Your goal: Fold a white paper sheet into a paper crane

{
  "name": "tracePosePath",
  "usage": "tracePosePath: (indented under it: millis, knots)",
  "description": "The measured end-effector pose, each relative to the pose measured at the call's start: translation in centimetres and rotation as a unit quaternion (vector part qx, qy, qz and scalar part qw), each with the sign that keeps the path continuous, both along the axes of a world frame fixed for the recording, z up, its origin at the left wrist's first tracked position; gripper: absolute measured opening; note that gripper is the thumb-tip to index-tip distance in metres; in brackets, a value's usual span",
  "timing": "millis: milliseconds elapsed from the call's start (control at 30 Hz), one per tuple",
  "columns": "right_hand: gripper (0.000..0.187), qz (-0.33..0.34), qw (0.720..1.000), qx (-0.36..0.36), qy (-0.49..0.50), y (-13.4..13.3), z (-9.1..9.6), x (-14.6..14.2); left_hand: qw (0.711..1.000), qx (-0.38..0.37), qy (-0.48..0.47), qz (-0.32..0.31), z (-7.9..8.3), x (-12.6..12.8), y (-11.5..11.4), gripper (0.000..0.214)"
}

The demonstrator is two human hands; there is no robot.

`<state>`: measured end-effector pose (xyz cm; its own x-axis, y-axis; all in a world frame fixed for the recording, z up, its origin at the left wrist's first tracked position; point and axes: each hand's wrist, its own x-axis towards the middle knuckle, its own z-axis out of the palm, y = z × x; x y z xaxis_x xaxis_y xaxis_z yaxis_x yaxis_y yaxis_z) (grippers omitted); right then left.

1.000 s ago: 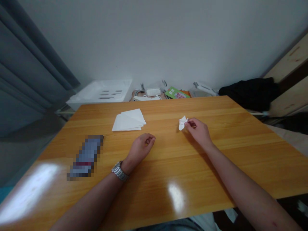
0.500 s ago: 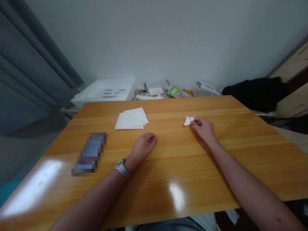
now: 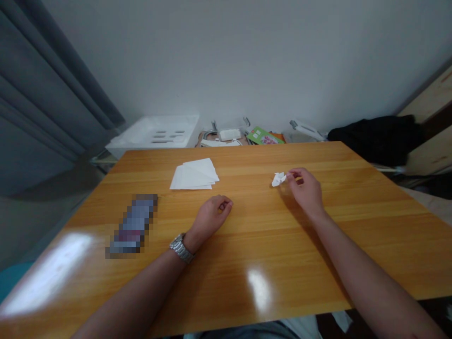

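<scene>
My right hand [image 3: 305, 191] pinches with thumb and fingertips at the right edge of a small crumpled white piece of paper [image 3: 278, 179]. How much of the paper lies between the fingertips is too small to make out. My left hand [image 3: 212, 214] rests on the wooden table [image 3: 240, 263], fingers curled in and nothing visible in them, with a metal watch [image 3: 181, 248] on the wrist. Beyond it lies a loose stack of white paper sheets [image 3: 195, 174], apart from the hand.
A blurred-out phone-like device [image 3: 132, 226] lies on the table's left. Behind the far edge are a white tray [image 3: 155, 127], a green booklet [image 3: 264, 136] and assorted small items. Black cloth [image 3: 374, 139] is heaped at the right, and a grey curtain [image 3: 42, 84] hangs at the left.
My right hand has shifted slightly to the right, its fingertips now at the paper's edge instead of over it. The crumpled paper and my left hand have hardly moved.
</scene>
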<state>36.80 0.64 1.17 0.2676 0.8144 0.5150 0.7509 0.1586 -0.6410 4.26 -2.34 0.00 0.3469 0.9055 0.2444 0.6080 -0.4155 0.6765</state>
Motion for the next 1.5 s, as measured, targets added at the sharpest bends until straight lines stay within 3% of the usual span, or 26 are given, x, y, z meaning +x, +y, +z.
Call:
tracePosePath:
  millis: [167, 267, 433, 733, 967, 1100, 1167, 1333, 1500]
  knots:
    - [0.027, 0.024, 0.999, 0.04, -0.013, -1.5, 1.4, -1.6, 1.0, 0.009, 0.003, -0.001, 0.1, 0.0, -0.1, 0.02]
    - [0.023, 0.091, 0.994, 0.025, -0.053, -2.3, 1.6, -2.7, 1.0, 0.008, 0.007, 0.001, 0.2, 0.1, -0.1, 0.019]
    - [0.021, 0.228, 0.966, -0.042, -0.114, -3.2, 0.8, -5.1, 1.0, 0.004, 0.017, 0.001, 0.2, 0.2, -0.1, 0.019]
    - [0.017, 0.348, 0.919, -0.088, -0.165, -2.8, -1.3, -7.2, 1.0, 0.002, 0.015, -0.002, 0.2, 0.2, 0.0, 0.02]
    - [0.014, 0.361, 0.917, -0.108, -0.131, -2.5, -1.9, -7.0, 1.0, -0.005, -0.003, -0.009, 0.3, 0.1, 0.0, 0.022]
    - [0.017, 0.361, 0.919, -0.112, -0.117, -2.5, -1.7, -7.1, 1.0, -0.004, -0.008, -0.015, 1.4, -0.6, 0.4, 0.022]
    - [0.017, 0.362, 0.919, -0.11, -0.113, -2.5, -1.8, -7.1, 0.999, 0.037, 0.008, -0.007, 2.2, -1.1, 1.0, 0.021]
    - [0.016, 0.367, 0.918, -0.104, -0.111, -2.2, -2.1, -7.1, 0.981, 0.152, 0.117, 0.014, 3.9, -3.2, 4.1, 0.026]
    - [0.017, 0.368, 0.918, -0.102, -0.106, -2.3, -2.1, -7.1, 0.962, 0.175, 0.205, 0.053, 2.8, -6.4, 7.9, 0.032]
